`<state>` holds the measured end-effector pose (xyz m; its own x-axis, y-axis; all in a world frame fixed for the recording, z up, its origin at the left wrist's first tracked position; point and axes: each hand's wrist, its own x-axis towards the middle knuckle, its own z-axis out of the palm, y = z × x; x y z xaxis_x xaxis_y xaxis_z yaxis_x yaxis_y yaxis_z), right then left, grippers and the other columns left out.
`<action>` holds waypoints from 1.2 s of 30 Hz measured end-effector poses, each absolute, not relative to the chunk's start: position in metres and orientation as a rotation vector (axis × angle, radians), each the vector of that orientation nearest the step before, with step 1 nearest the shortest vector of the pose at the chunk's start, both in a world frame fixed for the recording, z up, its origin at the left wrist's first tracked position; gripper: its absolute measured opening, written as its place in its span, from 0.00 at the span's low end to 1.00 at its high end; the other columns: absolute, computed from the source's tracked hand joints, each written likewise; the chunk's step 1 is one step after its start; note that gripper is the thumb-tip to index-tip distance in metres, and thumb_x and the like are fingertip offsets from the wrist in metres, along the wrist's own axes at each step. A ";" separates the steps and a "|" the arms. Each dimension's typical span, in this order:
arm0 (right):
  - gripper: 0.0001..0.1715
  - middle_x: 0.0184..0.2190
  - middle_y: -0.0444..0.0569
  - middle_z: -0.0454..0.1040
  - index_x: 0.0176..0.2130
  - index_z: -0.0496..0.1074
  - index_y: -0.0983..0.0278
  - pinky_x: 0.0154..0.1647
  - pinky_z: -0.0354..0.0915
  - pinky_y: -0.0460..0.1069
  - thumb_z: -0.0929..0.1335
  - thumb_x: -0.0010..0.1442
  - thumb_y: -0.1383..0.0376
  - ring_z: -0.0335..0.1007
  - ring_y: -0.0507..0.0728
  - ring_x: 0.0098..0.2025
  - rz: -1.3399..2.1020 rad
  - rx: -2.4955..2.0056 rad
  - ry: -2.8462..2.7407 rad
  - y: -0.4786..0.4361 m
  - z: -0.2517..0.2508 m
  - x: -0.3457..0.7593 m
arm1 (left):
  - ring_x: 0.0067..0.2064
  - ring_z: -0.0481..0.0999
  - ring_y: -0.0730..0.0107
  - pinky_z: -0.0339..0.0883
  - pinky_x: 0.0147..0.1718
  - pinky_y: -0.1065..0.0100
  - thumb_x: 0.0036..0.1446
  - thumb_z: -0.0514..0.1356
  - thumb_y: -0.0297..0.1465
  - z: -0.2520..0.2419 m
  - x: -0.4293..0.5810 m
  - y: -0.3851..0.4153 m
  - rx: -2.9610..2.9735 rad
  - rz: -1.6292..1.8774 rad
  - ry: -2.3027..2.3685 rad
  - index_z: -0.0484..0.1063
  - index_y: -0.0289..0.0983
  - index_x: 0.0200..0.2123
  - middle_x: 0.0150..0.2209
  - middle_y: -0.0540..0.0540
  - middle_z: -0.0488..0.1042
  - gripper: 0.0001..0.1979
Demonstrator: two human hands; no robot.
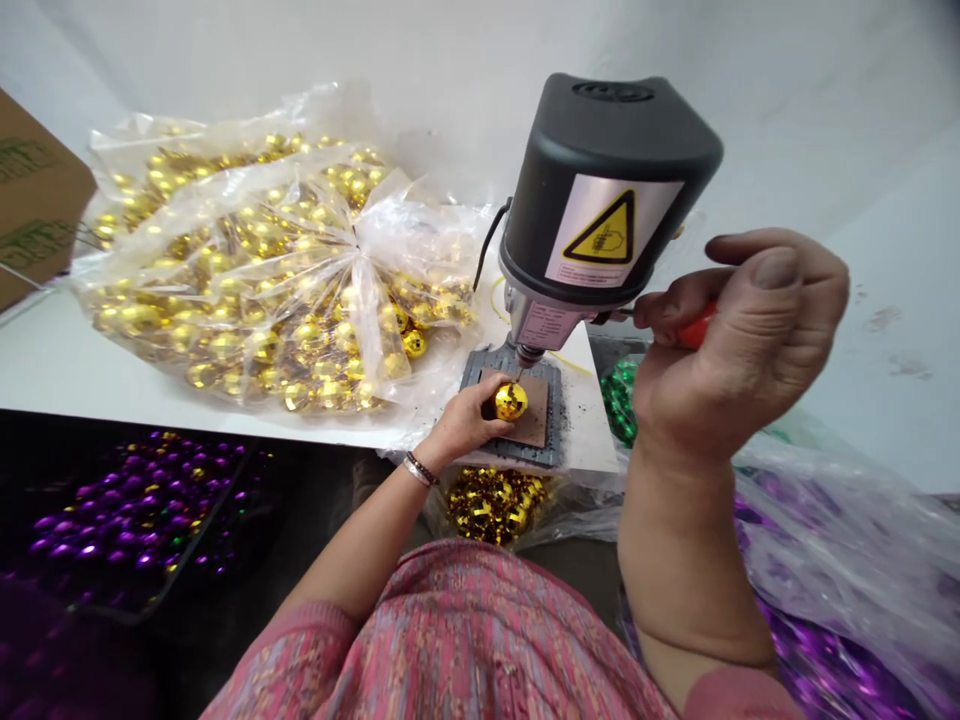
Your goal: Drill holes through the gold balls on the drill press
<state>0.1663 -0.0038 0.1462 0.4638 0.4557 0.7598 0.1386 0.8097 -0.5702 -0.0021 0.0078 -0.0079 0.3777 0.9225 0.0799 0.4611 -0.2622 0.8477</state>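
My left hand point(472, 415) pinches a shiny gold faceted ball point(511, 401) between thumb and fingers. The ball sits over a brown square board point(534, 425) on the grey base of a small bench drill press point(611, 190). Right above the ball is the drill's chuck point(529, 354); whether the bit touches the ball I cannot tell. At the machine's right side, my right hand point(750, 330) is closed around the red knob point(699, 326) of its feed lever. Dark crumbs lie around the base.
Clear plastic bags of gold balls point(247, 300) cover the white table's point(45, 370) left part. Below the front edge hangs a bag of gold balls point(495, 503). Purple balls point(142, 500) lie lower left, purple bags point(840, 640) lower right, green beads point(619, 400) behind the table. A cardboard box point(37, 190) stands far left.
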 end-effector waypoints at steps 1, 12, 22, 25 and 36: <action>0.11 0.20 0.37 0.63 0.38 0.75 0.59 0.22 0.59 0.40 0.64 0.66 0.58 0.62 0.41 0.21 0.210 -0.622 -1.090 -0.004 0.145 0.166 | 0.58 0.75 0.56 0.65 0.62 0.56 0.48 0.67 0.26 -0.008 -0.004 0.006 1.892 0.774 1.186 0.68 0.38 0.61 0.57 0.42 0.76 0.35; 0.13 0.23 0.38 0.67 0.38 0.76 0.62 0.23 0.62 0.42 0.67 0.64 0.56 0.64 0.41 0.23 0.240 -0.549 -1.077 -0.006 0.135 0.170 | 0.55 0.77 0.64 0.68 0.60 0.61 0.56 0.52 0.18 0.010 -0.045 0.003 2.095 0.906 1.421 0.75 0.37 0.55 0.53 0.42 0.79 0.25; 0.15 0.20 0.38 0.65 0.38 0.76 0.60 0.23 0.59 0.43 0.66 0.65 0.54 0.63 0.43 0.22 0.218 -0.630 -1.128 -0.009 0.134 0.171 | 0.53 0.77 0.45 0.69 0.51 0.53 0.64 0.47 0.23 0.032 -0.062 0.078 1.970 0.208 2.287 0.70 0.29 0.57 0.58 0.27 0.70 0.21; 0.15 0.20 0.38 0.65 0.37 0.76 0.59 0.24 0.58 0.44 0.65 0.66 0.54 0.62 0.42 0.22 0.196 -0.641 -1.137 -0.009 0.133 0.172 | 0.52 0.78 0.44 0.69 0.47 0.53 0.64 0.48 0.25 0.031 -0.060 0.080 2.005 0.074 2.288 0.68 0.32 0.59 0.58 0.27 0.69 0.22; 0.15 0.23 0.40 0.64 0.36 0.74 0.61 0.27 0.59 0.45 0.65 0.65 0.54 0.63 0.43 0.25 0.278 -0.622 -1.163 -0.010 0.130 0.173 | 0.53 0.74 0.44 0.66 0.52 0.53 0.51 0.66 0.32 0.033 -0.068 0.067 2.067 0.395 2.110 0.71 0.33 0.56 0.50 0.31 0.77 0.27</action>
